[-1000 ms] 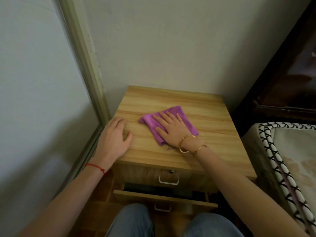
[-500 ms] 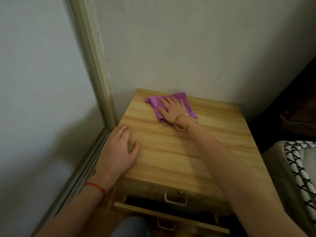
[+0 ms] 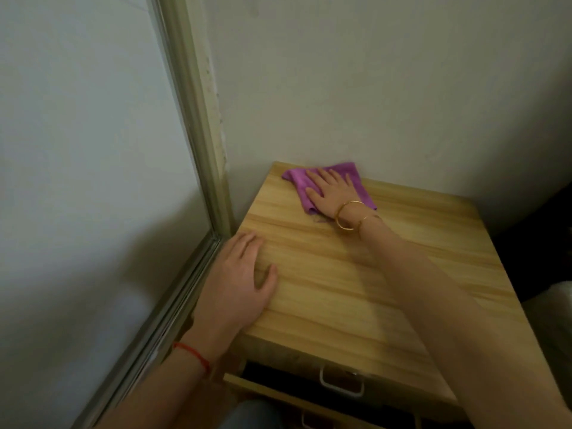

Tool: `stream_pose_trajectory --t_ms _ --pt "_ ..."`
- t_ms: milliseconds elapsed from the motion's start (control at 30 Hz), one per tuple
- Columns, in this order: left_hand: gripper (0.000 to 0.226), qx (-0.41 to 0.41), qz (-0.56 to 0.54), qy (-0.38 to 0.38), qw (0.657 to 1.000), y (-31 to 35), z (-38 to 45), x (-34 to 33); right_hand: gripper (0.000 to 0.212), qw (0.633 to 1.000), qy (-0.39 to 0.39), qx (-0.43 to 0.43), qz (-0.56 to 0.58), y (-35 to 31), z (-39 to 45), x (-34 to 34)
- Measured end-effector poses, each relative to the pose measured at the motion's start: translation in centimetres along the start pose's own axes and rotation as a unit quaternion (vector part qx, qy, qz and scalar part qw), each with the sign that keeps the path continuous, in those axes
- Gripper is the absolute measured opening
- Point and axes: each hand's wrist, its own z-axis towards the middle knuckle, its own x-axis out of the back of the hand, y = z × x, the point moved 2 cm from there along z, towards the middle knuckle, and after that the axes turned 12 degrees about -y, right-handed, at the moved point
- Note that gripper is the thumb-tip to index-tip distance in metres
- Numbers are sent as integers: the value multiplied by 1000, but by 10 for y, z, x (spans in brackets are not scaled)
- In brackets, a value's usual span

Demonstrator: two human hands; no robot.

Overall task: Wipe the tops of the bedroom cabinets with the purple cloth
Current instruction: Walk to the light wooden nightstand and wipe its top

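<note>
A light wooden bedside cabinet (image 3: 356, 289) stands against the white wall. The purple cloth (image 3: 298, 181) lies flat at the cabinet top's far left corner, touching the wall. My right hand (image 3: 332, 195), with gold bangles at the wrist, presses flat on the cloth with fingers spread. My left hand (image 3: 241, 286) rests palm down on the cabinet's left front edge, holding nothing; a red string circles its wrist.
A sliding door frame (image 3: 198, 150) runs down the left, close to the cabinet's side. The lower drawer (image 3: 278, 394) is pulled partly out under the top drawer's metal handle (image 3: 340, 382). A dark gap lies to the cabinet's right.
My right hand has pushed the cloth from the middle of the top to the far left corner by the wall. My left hand stays on the left edge. The view has moved closer.
</note>
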Motion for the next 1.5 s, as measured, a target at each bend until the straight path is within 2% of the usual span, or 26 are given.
stream_pose_trajectory --t_ms 133,233,367,500,600,700,867,967,1033,1167,1233,1400,1500 --pt "65 -2 -6 -2 1000 -2 1 1 56 998 6 62 -8 -63 14 -3" --pt "62 0 -9 -7 1000 -3 0 2 55 996 6 92 -7 -72 0 -6" --pt "58 0 5 -4 1000 -1 -2 4 55 998 16 52 -4 -9 -29 -9" --pt "57 -2 6 -5 1000 0 -4 4 57 997 19 -78 8 100 -74 -8" --pt "57 -5 10 -11 1000 1 -4 4 57 988 1 -152 20 137 -113 -10" --pt "56 -6 12 -19 1000 2 -5 5 57 991 16 -134 5 113 -140 -20" --pt "57 5 18 -29 999 4 -6 5 59 1000 14 8 -8 32 -193 -42" --pt "57 10 43 -38 998 7 -6 6 54 998 8 60 0 15 -228 -53" --pt "56 3 54 -38 998 9 -6 8 54 999 11 44 2 32 -245 -54" --pt "54 -14 37 -45 998 19 -8 12 63 997 5 -70 23 85 -263 -49" --pt "54 -24 30 -50 998 28 -8 11 60 995 1 -94 15 82 -262 -49" --pt "55 -41 9 -65 997 57 -12 0 54 1000 17 -8 3 16 -270 -62" --pt "54 -58 3 -72 996 72 -15 -6 53 1000 21 -1 6 10 -292 -66"
